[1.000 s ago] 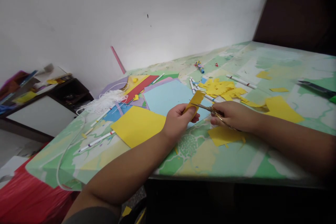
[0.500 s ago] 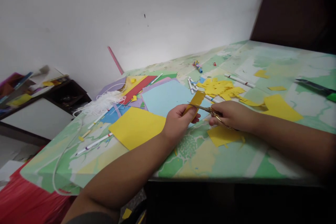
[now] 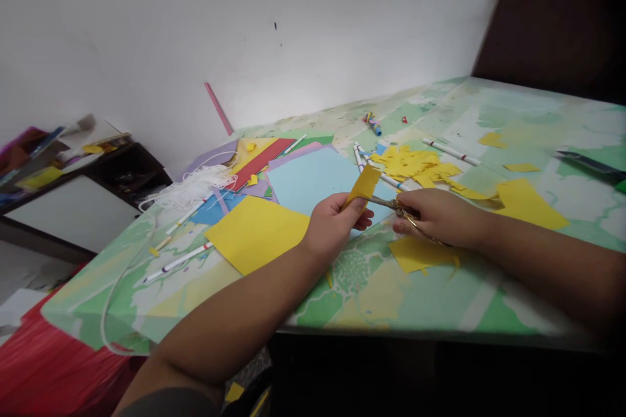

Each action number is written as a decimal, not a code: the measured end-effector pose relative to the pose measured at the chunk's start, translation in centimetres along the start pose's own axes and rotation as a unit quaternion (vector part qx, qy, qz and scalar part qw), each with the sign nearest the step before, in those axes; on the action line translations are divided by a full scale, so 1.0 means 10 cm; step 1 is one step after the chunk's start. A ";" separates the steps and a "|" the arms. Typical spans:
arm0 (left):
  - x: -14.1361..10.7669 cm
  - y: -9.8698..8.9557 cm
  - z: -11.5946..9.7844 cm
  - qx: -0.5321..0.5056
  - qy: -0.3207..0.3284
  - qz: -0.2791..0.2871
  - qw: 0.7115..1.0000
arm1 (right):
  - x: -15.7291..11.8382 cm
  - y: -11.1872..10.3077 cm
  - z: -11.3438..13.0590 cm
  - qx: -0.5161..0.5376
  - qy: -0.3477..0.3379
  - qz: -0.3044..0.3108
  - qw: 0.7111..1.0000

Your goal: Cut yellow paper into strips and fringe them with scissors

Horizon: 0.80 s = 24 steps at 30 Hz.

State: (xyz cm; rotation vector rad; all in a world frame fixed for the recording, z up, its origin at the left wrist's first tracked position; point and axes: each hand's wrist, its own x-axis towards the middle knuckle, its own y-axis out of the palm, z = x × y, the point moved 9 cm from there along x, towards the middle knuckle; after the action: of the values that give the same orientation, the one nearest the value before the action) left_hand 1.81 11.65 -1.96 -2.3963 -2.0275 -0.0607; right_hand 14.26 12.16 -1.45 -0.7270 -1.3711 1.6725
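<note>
Between its thumb and fingers, my left hand [image 3: 333, 225] pinches a small yellow paper piece [image 3: 366, 182] that points up. My right hand [image 3: 433, 215] is closed around the handles of gold scissors [image 3: 398, 207]; their blades reach left to the edge of that paper. Under and behind my hands lies a light blue sheet [image 3: 313, 176]. A large yellow sheet [image 3: 264, 231] is left of my left hand. Beyond my right hand is a heap of cut yellow paper [image 3: 415, 165], and a yellow scrap [image 3: 420, 254] lies just below that hand.
White string [image 3: 200, 186], a red strip [image 3: 261, 163] and several white pens lie at the left and middle. At the right are a yellow sheet [image 3: 531, 202] and a dark-bladed cutter [image 3: 591, 163]. A shelf [image 3: 73, 202] stands far left, beside a red cloth or bag [image 3: 53, 365].
The scissor blades look closer together, and the yellow piece in my left hand is tilted differently. The whole view has shifted slightly.
</note>
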 end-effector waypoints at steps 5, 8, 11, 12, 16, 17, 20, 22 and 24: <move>0.02 0.01 0.01 0.015 0.007 0.000 1.000 | 0.00 0.00 0.00 -0.004 0.003 -0.007 1.000; 0.02 0.00 0.01 0.018 0.008 -0.008 1.000 | 0.01 0.01 0.00 -0.003 0.006 -0.004 1.000; 0.02 -0.01 0.01 0.023 0.008 -0.014 1.000 | 0.01 0.02 0.00 0.001 0.005 0.002 1.000; 0.02 -0.01 0.01 0.026 0.008 -0.012 1.000 | 0.01 0.02 0.00 0.001 0.004 0.003 1.000; 0.02 0.04 0.02 0.036 0.010 0.004 0.999 | 0.01 0.02 0.00 -0.003 0.003 0.002 1.000; 0.02 0.05 0.02 0.038 0.011 0.008 0.999 | 0.01 0.02 0.00 -0.005 0.004 0.001 1.000; 0.02 0.06 0.01 0.046 0.015 0.015 0.999 | 0.01 0.03 -0.01 -0.007 0.007 0.002 1.000; 0.02 0.06 0.01 0.051 0.015 0.019 0.998 | 0.02 0.03 -0.01 -0.009 0.006 0.001 1.000; 0.02 0.07 0.01 0.056 0.014 0.022 0.998 | 0.02 0.03 -0.02 -0.012 0.007 0.000 1.000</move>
State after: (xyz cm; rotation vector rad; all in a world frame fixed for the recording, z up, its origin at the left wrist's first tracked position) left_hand 2.49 11.72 -2.00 -2.3565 -1.9109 0.0183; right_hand 14.21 12.41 -1.80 -0.7509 -1.3831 1.6503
